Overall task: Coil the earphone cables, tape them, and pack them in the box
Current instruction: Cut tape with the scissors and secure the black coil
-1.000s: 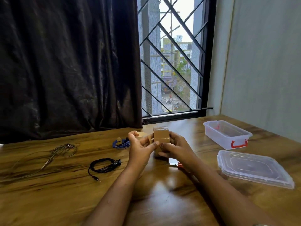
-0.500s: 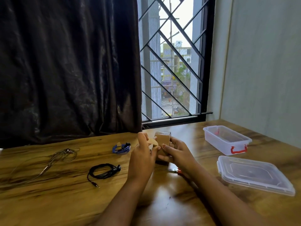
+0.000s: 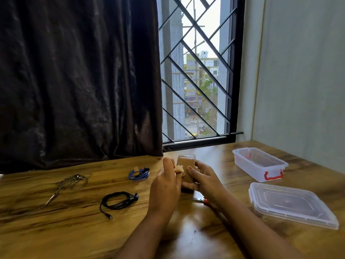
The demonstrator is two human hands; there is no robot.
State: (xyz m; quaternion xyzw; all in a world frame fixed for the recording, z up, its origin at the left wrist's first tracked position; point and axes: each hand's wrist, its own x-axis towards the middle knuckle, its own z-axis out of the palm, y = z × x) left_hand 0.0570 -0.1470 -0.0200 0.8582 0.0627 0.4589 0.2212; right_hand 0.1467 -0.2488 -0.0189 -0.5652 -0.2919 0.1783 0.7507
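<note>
Black earphones [image 3: 119, 200] are lying coiled on the desk [image 3: 74, 230], nearest. Beyond them, a brown tape roll [image 3: 185, 164] is being gripped upright by the right hand [image 3: 205, 179], its loose end [image 3: 179, 168] being pinched by the left hand [image 3: 164, 186]. Farther right, the box [image 3: 259, 163] is sitting open.

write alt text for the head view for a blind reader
The right hand grips an upright brown tape roll while the left hand pinches its loose end, over a wooden table. To the left lie black earphones, blue earphones and grey earphones; to the right sit an open clear box and its lid.
</note>
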